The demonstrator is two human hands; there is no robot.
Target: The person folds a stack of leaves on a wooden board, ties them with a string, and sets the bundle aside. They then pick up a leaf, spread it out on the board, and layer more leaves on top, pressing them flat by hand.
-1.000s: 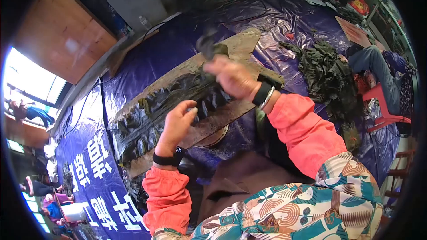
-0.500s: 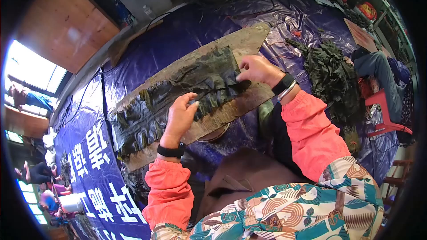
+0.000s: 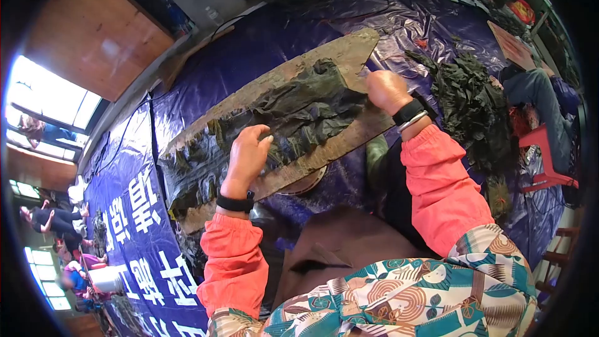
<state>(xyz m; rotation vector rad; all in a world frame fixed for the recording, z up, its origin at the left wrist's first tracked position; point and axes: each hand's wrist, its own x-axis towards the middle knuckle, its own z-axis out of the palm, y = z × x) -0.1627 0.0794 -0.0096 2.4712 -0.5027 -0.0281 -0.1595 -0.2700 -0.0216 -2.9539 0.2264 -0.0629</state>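
Right grip (image 3: 388, 92) at sheets (image 3: 293, 109); tarp (image 3: 249, 45) below.

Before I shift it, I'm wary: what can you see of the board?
The board is long, flat, brownish and stained, perhaps wood. It lies slantwise over purple sheeting. Dark, wrinkled layers cover much of it, leaving strips along both long edges bare. The left hand is over the layers, the right hand by its right end; contact with the board is unclear.

Bright light comes through the window (image 3: 53, 90). A red chair (image 3: 544, 159) stands on the shiny purple sheet (image 3: 249, 47).
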